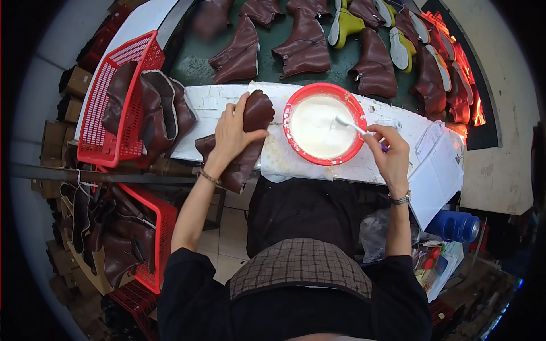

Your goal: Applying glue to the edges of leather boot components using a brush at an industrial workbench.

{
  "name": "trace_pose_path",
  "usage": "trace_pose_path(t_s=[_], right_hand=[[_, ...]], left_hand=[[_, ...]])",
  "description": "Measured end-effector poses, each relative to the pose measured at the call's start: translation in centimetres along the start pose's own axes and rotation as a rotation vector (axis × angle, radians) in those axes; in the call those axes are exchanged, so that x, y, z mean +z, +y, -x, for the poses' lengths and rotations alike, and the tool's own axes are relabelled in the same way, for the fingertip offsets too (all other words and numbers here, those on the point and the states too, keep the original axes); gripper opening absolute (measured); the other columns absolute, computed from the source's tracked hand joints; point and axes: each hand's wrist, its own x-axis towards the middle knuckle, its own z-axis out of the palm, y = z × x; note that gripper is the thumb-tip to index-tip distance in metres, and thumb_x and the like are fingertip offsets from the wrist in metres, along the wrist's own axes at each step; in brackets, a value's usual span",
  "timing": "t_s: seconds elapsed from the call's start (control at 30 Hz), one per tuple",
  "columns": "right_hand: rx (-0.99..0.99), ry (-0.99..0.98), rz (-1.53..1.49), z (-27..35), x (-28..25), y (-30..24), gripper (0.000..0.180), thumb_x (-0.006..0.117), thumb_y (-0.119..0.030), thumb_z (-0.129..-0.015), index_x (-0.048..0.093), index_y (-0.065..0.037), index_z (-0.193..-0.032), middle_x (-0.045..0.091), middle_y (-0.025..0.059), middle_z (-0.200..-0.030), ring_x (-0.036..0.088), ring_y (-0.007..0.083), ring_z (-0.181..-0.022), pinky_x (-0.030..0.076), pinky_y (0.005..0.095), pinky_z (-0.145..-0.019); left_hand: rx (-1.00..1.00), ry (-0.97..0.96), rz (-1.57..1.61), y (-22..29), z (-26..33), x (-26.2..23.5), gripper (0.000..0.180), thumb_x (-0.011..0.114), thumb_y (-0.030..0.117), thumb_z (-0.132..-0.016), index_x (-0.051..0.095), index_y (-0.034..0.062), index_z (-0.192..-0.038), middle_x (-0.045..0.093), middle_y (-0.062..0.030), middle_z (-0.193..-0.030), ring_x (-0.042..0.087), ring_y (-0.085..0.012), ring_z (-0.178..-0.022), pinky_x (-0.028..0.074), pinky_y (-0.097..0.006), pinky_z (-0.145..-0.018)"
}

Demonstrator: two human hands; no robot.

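Observation:
My left hand (230,135) grips a brown leather boot upper (259,111) at the front of the white worktop, with the thumb stretched out across it. The upper's lower end hangs past the worktop's near edge. To its right stands a red bowl (288,129) of thick white liquid (315,131), with white smears on its rim. My right hand (390,156) is closed around the handle of a brush (351,125), at the bowl's right side. The brush head reaches over the white liquid; whether it touches the surface I cannot tell.
A red basket (94,133) of brown uppers stands left of the worktop, above another red crate (165,219) of uppers. Beyond, a green conveyor belt (187,59) carries brown boots (307,48) and yellow-green lasts (344,28). Right are white papers (438,176) and a blue jug (453,226).

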Motion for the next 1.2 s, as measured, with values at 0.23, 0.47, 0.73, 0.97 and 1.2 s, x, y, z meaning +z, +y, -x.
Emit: trace_pose_path(t_s=[0.23,0.47,0.73,0.97,1.2], right_hand=[[0.162,0.023,-0.06,1.4,-0.5,3.6,0.037,0.086,-0.023,-0.085,0.075,0.0,-0.113,0.071,0.004,-0.084,0.06,0.0121,-0.07,0.048,0.0272,-0.063],[0.12,-0.349,-0.729,-1.8,2.7,-3.8,0.064,0.09,-0.009,-0.076,0.065,-0.006,-0.135,0.067,-0.0061,-0.091,0.044,-0.0018,-0.066,0.035,0.0162,-0.058],[0.197,-0.173,-0.733,-0.5,3.1,-4.0,0.047,0.087,-0.008,-0.082,0.067,-0.003,-0.124,0.059,-0.0083,-0.071,0.048,-0.0013,-0.063,0.034,0.0174,-0.056],[-0.147,-0.009,-0.391,-1.4,0.1,-1.8,0.022,0.083,-0.009,-0.086,0.078,-0.003,-0.106,0.068,0.0028,-0.08,0.058,0.0069,-0.069,0.045,0.024,-0.061],[-0.354,-0.165,-0.382,-2.6,0.5,-2.1,0.016,0.082,-0.005,-0.085,0.081,-0.004,-0.102,0.072,0.004,-0.086,0.061,0.0077,-0.072,0.041,0.022,-0.057]], left_hand=[[0.019,-0.021,0.84,2.0,-1.0,-7.4,0.086,0.091,0.047,-0.075,0.056,-0.003,-0.136,0.071,-0.0101,-0.114,0.067,-0.0176,-0.103,0.053,-0.032,-0.092],[-0.17,-1.19,1.446,8.1,3.1,-0.8,0.108,0.073,0.084,-0.067,0.062,-0.0067,-0.125,0.07,-0.0107,-0.116,0.064,-0.0152,-0.109,0.048,-0.027,-0.098],[-0.201,-1.002,1.522,12.3,3.0,-5.1,0.078,0.077,0.042,-0.086,0.05,-0.0053,-0.142,0.064,-0.0075,-0.126,0.057,-0.0113,-0.112,0.047,-0.029,-0.096],[-0.356,-0.941,1.183,7.8,-0.5,-7.6,0.051,0.073,0.007,-0.091,0.058,-0.0069,-0.137,0.068,-0.0105,-0.126,0.063,-0.0164,-0.114,0.05,-0.033,-0.103],[-0.336,-1.066,1.016,9.7,-1.0,-9.5,0.053,0.076,0.005,-0.088,0.058,-0.0069,-0.136,0.071,-0.0098,-0.119,0.065,-0.0142,-0.107,0.052,-0.029,-0.095]])
